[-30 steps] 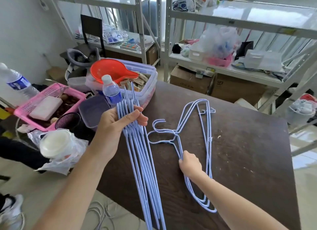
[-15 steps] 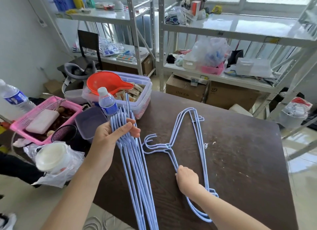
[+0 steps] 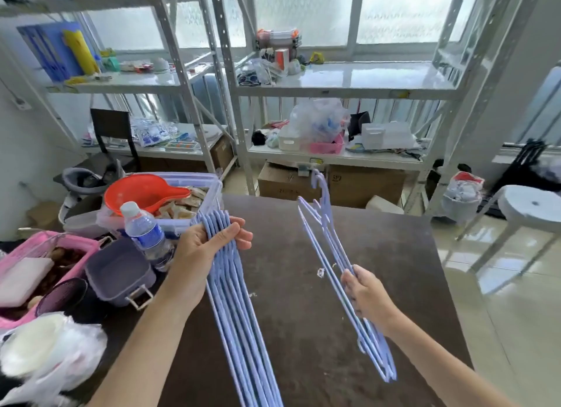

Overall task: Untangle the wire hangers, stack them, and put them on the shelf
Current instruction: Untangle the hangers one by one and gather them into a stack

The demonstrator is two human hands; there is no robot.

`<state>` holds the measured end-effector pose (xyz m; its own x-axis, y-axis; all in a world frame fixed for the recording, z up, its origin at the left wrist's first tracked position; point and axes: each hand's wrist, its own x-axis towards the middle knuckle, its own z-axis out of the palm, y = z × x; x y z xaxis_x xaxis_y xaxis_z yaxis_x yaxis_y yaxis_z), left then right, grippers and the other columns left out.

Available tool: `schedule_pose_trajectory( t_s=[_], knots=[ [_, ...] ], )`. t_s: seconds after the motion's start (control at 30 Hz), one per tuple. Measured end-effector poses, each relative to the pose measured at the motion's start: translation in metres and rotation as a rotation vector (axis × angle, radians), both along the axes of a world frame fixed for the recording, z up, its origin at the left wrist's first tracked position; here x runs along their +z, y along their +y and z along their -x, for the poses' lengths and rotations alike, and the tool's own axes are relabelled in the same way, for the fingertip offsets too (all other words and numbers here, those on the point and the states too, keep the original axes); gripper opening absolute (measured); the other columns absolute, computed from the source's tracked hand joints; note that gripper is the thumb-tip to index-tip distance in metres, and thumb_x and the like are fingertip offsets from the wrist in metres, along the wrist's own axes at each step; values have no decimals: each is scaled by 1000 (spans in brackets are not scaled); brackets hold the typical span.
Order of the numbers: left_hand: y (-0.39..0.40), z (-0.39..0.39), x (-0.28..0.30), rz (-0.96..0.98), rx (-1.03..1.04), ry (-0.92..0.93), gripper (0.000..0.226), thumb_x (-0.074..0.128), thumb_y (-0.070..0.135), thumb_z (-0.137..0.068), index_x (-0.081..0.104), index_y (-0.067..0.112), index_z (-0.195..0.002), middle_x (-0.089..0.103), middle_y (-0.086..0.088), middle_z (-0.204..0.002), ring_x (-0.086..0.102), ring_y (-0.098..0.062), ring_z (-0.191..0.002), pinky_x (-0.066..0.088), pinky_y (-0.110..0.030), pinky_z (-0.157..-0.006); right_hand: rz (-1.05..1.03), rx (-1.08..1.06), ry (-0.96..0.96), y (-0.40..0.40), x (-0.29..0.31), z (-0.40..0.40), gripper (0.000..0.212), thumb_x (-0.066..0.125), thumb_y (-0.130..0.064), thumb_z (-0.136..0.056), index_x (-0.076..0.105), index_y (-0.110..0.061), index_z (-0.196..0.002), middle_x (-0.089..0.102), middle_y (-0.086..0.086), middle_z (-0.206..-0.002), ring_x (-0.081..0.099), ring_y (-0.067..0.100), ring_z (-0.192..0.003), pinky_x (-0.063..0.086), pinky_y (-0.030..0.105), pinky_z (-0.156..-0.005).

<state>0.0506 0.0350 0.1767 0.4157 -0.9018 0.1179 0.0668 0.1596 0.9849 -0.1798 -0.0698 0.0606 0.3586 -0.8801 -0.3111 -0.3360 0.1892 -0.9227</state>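
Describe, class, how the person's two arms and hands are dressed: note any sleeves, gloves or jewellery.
Both forearms are bare to the frame's edge: no sleeves show. The left hand and right hand wear no gloves. No rings, watch or bracelet are visible on either.

- Beneath my two grips lies a dark brown table [image 3: 349,285], scuffed and speckled.
- Beyond them stand white metal shelving racks [image 3: 343,87] before frosted windows [image 3: 303,11] that pour in daylight.
- Right of my right grip, glossy pale floor tiles [image 3: 501,315] and a white round stool [image 3: 534,207].
- Far left of my left grip, a plain white wall [image 3: 27,163].
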Motion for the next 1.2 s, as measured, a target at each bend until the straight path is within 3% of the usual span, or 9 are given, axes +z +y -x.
schedule_pose_trajectory(
  t_s=[0.17,0.3,0.37,0.5,0.63,0.8,1.07,1.2],
  knots=[
    [-33,31,-5,-14,-107,39,63,83,54,-36,65,11,-80,73,0,-64,69,-10,-63,56,-19,-61,-100,-11,-202,10,25,36,32,33,-14,-99,39,-11,-68,30,-7,-38,20,3,-23,18,4,-30],
    [-56,64,-22,-108,-190,-36,9,65,20,-72,66,13,-78,73,5,-62,67,-7,-67,49,-31,-79,-116,30,-169,32,-1,50,30,36,-15,-98,38,-10,-68,34,-4,-41,20,5,-27,17,9,-30],
    [-65,75,-32,-153,-144,-43,14,55,13,-83,65,11,-73,70,8,-58,65,-4,-63,45,-32,-80,-151,8,-123,42,-21,49,32,37,-15,-98,42,-11,-67,36,-2,-40,22,5,-24,18,9,-28],
    [-73,82,-40,-203,-123,-59,22,54,13,-85,66,10,-68,70,9,-57,64,-4,-60,45,-24,-72,-121,-64,-99,47,-37,49,37,38,-13,-98,43,-11,-61,35,-7,-33,23,3,-21,18,10,-26],
    [-74,92,-41,-158,-145,-75,17,52,12,-86,65,8,-76,71,11,-57,65,-2,-58,49,-11,-61,-135,-135,-140,48,-25,47,37,38,-19,-98,38,-14,-61,29,-8,-34,20,3,-26,16,9,-28],
    [-83,102,-45,-152,-136,0,12,53,12,-85,65,14,-86,73,13,-66,68,-3,-66,53,-14,-61,-147,-150,-192,49,-13,45,31,37,-21,-97,38,-13,-67,29,-9,-39,20,2,-28,17,10,-29],
    [-90,102,-46,-181,-214,-97,8,62,20,-78,68,16,-83,70,-3,-85,67,-10,-73,54,-17,-67,-19,-33,5,69,-37,41,31,46,-16,-94,44,-14,-64,42,-4,-34,36,2,-28,28,11,-33],
    [-92,110,-45,-176,-268,-142,6,63,20,-79,67,23,-81,70,-1,-90,67,-7,-77,51,-11,-66,48,39,158,68,-38,39,32,44,-23,-95,42,-29,-64,56,-9,-39,49,4,-34,46,26,-47]
  ],
)
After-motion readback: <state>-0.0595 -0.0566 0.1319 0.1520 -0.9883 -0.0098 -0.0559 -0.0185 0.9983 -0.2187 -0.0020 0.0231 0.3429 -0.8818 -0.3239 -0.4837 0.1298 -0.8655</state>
